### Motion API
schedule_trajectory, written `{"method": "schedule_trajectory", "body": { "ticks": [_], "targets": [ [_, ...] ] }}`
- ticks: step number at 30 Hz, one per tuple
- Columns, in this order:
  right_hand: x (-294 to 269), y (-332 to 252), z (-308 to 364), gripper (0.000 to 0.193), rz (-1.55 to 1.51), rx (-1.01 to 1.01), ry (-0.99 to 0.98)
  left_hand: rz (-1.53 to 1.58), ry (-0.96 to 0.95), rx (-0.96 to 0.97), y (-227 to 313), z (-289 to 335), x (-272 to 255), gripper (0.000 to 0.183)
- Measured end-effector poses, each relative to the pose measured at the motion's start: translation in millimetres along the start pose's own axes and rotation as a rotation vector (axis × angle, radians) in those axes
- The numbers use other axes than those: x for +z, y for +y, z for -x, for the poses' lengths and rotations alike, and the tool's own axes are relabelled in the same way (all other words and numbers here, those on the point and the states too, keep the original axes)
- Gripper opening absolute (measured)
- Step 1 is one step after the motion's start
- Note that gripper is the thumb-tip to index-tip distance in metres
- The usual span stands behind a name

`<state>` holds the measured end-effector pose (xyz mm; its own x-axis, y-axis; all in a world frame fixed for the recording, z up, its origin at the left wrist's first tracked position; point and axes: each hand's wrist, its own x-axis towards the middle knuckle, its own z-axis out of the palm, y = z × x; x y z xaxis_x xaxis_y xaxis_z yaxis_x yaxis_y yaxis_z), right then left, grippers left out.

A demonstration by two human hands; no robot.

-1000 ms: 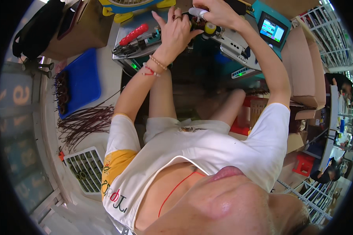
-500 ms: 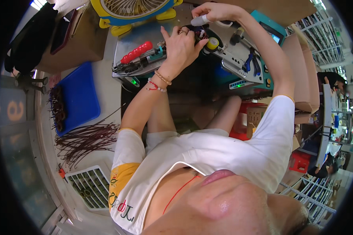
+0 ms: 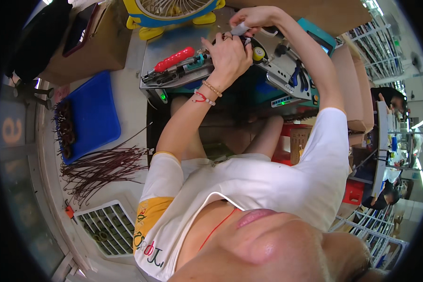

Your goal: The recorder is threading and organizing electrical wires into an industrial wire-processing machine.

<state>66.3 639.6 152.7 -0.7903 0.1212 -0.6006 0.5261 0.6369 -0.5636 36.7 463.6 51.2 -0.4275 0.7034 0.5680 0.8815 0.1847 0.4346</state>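
My left hand [image 3: 231, 55] reaches over the middle of a metal bench fixture, back upward, its fingers bent around a small dark part that is mostly hidden beneath them. Just beyond, my right hand [image 3: 256, 19] has its fingers drawn together close to the left fingertips. A pale grey sleeve-like cover [image 3: 240, 29] shows on or between its fingers; what else they grip is too small to tell. Left of my hands lies a clamp with a ribbed red handle [image 3: 174, 59]. A yellow round knob [image 3: 258, 53] sits to their right on the fixture.
Blue-handled pliers [image 3: 294, 75] lie on the right metal plate. A yellow-and-blue fan [image 3: 174, 14] stands behind. At left are a blue tray [image 3: 96, 113] with brown coils, loose brown wires [image 3: 103, 169] and a white slatted basket [image 3: 105, 230]. A cardboard box [image 3: 352, 89] stands right.
My right hand has come down closer to the left one, so their fingertips now nearly meet. The left hand's thumb has drawn in. The whole view has shifted slightly.
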Motion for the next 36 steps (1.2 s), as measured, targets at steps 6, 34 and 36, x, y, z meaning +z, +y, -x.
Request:
{"method": "schedule_trajectory", "body": {
  "ticks": [6, 34, 36],
  "targets": [
    [-13, -1, -11, 0.008, 0.196, 0.104, 0.023, -0.04, 0.04, -0.007, 12, 7, -7, 0.044],
    [254, 68, -42, 0.075, -0.299, -0.296, 1.278, -0.228, 0.256, 0.07, -83, -5, -84, 0.028],
    [251, 72, -48, 0.074, -0.269, -0.274, 1.28, -0.237, 0.241, 0.055, -81, -7, -86, 0.026]
  ]
}}
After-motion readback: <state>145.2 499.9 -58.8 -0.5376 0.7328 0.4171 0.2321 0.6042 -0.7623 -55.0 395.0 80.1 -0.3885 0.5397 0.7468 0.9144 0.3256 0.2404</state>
